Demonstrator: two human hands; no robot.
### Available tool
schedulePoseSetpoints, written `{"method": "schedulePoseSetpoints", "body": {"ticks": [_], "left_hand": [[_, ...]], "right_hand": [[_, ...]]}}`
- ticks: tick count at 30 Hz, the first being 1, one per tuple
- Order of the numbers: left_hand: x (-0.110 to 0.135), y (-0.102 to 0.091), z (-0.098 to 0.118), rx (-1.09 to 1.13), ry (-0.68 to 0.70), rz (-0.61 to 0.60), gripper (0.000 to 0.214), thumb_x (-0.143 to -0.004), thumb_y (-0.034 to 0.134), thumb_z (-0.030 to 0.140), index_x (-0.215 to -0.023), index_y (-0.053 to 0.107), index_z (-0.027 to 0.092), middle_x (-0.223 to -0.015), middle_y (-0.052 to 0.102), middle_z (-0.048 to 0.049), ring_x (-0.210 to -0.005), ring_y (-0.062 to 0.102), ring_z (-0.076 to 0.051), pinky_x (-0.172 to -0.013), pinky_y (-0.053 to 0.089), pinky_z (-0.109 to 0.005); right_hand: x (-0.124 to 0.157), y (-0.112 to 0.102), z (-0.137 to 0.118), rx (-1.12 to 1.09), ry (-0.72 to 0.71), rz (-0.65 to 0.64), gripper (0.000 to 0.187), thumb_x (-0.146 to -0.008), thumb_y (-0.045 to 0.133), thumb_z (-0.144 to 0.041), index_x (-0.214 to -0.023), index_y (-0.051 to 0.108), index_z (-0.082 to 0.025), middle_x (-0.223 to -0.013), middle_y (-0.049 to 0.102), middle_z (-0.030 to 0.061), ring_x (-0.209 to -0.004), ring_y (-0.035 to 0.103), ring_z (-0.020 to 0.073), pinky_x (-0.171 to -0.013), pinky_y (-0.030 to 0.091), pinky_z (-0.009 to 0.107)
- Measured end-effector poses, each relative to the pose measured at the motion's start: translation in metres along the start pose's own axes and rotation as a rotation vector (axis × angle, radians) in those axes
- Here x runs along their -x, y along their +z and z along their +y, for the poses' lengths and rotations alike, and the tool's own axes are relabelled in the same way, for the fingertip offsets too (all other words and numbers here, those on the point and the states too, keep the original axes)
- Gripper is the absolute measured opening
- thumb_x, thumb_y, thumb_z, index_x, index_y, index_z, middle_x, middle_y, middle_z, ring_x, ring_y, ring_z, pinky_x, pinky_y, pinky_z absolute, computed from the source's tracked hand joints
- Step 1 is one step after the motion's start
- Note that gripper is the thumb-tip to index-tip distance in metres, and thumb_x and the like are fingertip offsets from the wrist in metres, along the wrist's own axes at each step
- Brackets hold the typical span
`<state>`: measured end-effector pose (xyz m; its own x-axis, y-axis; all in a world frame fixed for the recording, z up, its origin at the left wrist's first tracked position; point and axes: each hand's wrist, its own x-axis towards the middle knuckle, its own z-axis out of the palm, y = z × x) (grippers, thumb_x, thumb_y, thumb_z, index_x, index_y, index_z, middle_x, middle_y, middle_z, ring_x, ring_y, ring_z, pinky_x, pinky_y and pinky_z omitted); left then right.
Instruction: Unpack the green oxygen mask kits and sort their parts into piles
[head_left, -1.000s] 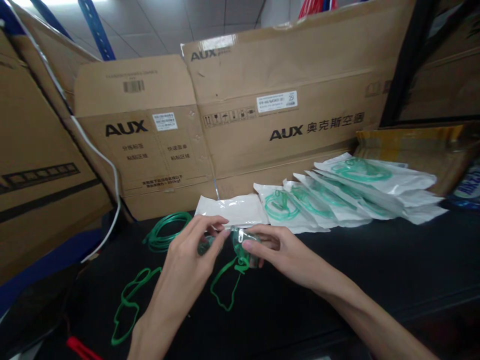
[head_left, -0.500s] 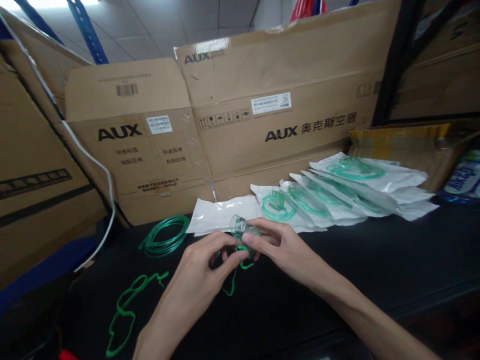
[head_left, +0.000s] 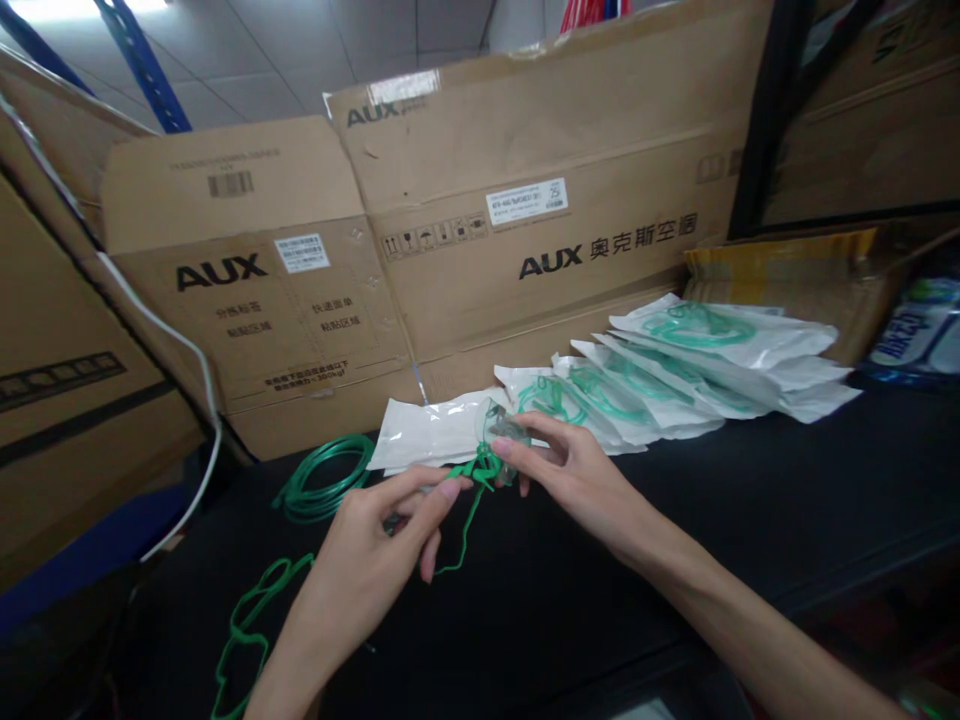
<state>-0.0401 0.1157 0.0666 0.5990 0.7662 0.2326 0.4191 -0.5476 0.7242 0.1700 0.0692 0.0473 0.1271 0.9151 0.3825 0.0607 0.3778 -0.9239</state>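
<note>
My right hand (head_left: 570,465) grips a small clear oxygen mask (head_left: 498,428) between thumb and fingers, above the black tabletop. A green elastic strap (head_left: 466,535) is looped at the mask's edge, and its loose tail hangs down. My left hand (head_left: 405,515) pinches this strap between thumb and index finger, just left of the mask. The part of the mask behind my right fingers is hidden. Left of my left forearm lies another green strap (head_left: 244,630), partly covered by the arm. Farther back sits a coil of green tubing (head_left: 326,478).
Sealed white pouches (head_left: 682,385) with green tubing inside lie overlapped at the back right. A plain white pouch (head_left: 424,432) is behind my hands. Cardboard boxes (head_left: 450,310) wall off the back. A bottle (head_left: 919,325) stands at far right, and a white cable (head_left: 184,345) hangs at left.
My left hand has drawn away to the left from the mask, pulling the green strap with it. My right hand still holds the mask. The view has shifted slightly.
</note>
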Motion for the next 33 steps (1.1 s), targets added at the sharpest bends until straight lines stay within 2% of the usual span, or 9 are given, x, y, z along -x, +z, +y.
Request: {"method": "schedulePoseSetpoints", "body": {"ticks": [2, 7, 10, 12, 14, 18, 21, 27, 33], "left_hand": [[0.002, -0.003, -0.001, 0.089, -0.019, 0.003, 0.034, -0.098, 0.052, 0.051, -0.096, 0.067, 0.021, -0.045, 0.046, 0.0093, -0.049, 0.043, -0.012, -0.056, 0.033, -0.024], [0.0, -0.008, -0.005, 0.29, 0.013, 0.092, 0.045, -0.1, 0.045, 0.05, -0.068, 0.055, 0.021, -0.053, 0.047, 0.0053, -0.055, 0.045, -0.013, -0.059, 0.036, -0.025], [-0.005, -0.005, -0.007, 0.074, 0.011, 0.221, 0.045, -0.099, 0.048, 0.048, -0.065, 0.06, 0.021, -0.068, 0.059, 0.001, -0.069, 0.053, -0.016, -0.066, 0.039, -0.027], [-0.007, -0.001, -0.006, -0.103, 0.056, 0.365, 0.036, -0.097, 0.053, 0.047, -0.077, 0.069, 0.021, -0.089, 0.067, -0.0019, -0.085, 0.059, -0.02, -0.074, 0.041, -0.028], [-0.007, 0.003, -0.003, -0.168, 0.122, 0.441, 0.025, -0.097, 0.057, 0.044, -0.093, 0.072, 0.024, -0.104, 0.069, -0.0022, -0.096, 0.06, -0.021, -0.081, 0.042, -0.029], [-0.004, 0.01, 0.005, -0.11, 0.285, 0.313, 0.013, -0.097, 0.061, 0.035, -0.098, 0.072, 0.027, -0.106, 0.069, 0.0001, -0.101, 0.062, -0.018, -0.089, 0.044, -0.027], [-0.004, 0.013, 0.007, -0.099, 0.343, 0.255, 0.008, -0.095, 0.065, 0.029, -0.099, 0.072, 0.027, -0.106, 0.07, 0.0002, -0.103, 0.063, -0.017, -0.09, 0.046, -0.026], [-0.007, 0.013, 0.005, -0.171, 0.385, 0.239, 0.008, -0.096, 0.063, 0.024, -0.095, 0.07, 0.023, -0.1, 0.07, -0.0013, -0.097, 0.064, -0.017, -0.088, 0.048, -0.027], [-0.007, 0.007, -0.004, -0.338, 0.399, 0.316, 0.014, -0.098, 0.056, 0.026, -0.097, 0.069, 0.022, -0.101, 0.07, -0.0033, -0.098, 0.065, -0.02, -0.09, 0.048, -0.03]], "right_hand": [[0.0, 0.0, 0.001, 0.002, -0.024, 0.028, 0.032, -0.087, 0.07, -0.047, -0.094, 0.067, -0.016, -0.086, 0.064, 0.0014, -0.067, 0.058, 0.012, -0.057, 0.046, 0.024], [0.0, -0.003, -0.001, -0.027, -0.079, 0.173, 0.027, -0.087, 0.07, -0.043, -0.09, 0.063, -0.017, -0.085, 0.063, 0.0013, -0.068, 0.058, 0.0126, -0.061, 0.049, 0.026], [0.002, -0.002, -0.003, -0.06, -0.104, 0.127, 0.027, -0.087, 0.07, -0.043, -0.09, 0.063, -0.018, -0.088, 0.063, 0.002, -0.07, 0.058, 0.0129, -0.063, 0.05, 0.026], [0.003, 0.0, -0.003, -0.077, -0.096, 0.079, 0.026, -0.087, 0.071, -0.042, -0.093, 0.065, -0.018, -0.088, 0.064, 0.0016, -0.069, 0.059, 0.0124, -0.063, 0.05, 0.025], [0.004, 0.002, -0.002, -0.077, -0.084, 0.038, 0.027, -0.086, 0.072, -0.042, -0.096, 0.066, -0.018, -0.089, 0.065, 0.0015, -0.069, 0.059, 0.0123, -0.064, 0.05, 0.025], [0.004, 0.006, 0.003, -0.055, -0.087, -0.002, 0.029, -0.084, 0.075, -0.041, -0.102, 0.069, -0.02, -0.093, 0.067, 0.0019, -0.072, 0.061, 0.0135, -0.065, 0.051, 0.025], [0.004, 0.008, 0.006, -0.053, -0.093, -0.009, 0.026, -0.083, 0.076, -0.036, -0.103, 0.07, -0.02, -0.089, 0.066, 0.0004, -0.074, 0.062, 0.0138, -0.068, 0.051, 0.025], [0.005, 0.008, 0.007, -0.026, -0.061, -0.045, 0.031, -0.084, 0.076, -0.035, -0.11, 0.07, -0.018, -0.092, 0.069, 0.0013, -0.076, 0.062, 0.0139, -0.072, 0.05, 0.026], [0.005, 0.008, 0.008, 0.147, -0.108, 0.035, 0.029, -0.086, 0.072, -0.04, -0.105, 0.072, -0.018, -0.088, 0.07, 0.0032, -0.077, 0.063, 0.0168, -0.069, 0.049, 0.028]]}}
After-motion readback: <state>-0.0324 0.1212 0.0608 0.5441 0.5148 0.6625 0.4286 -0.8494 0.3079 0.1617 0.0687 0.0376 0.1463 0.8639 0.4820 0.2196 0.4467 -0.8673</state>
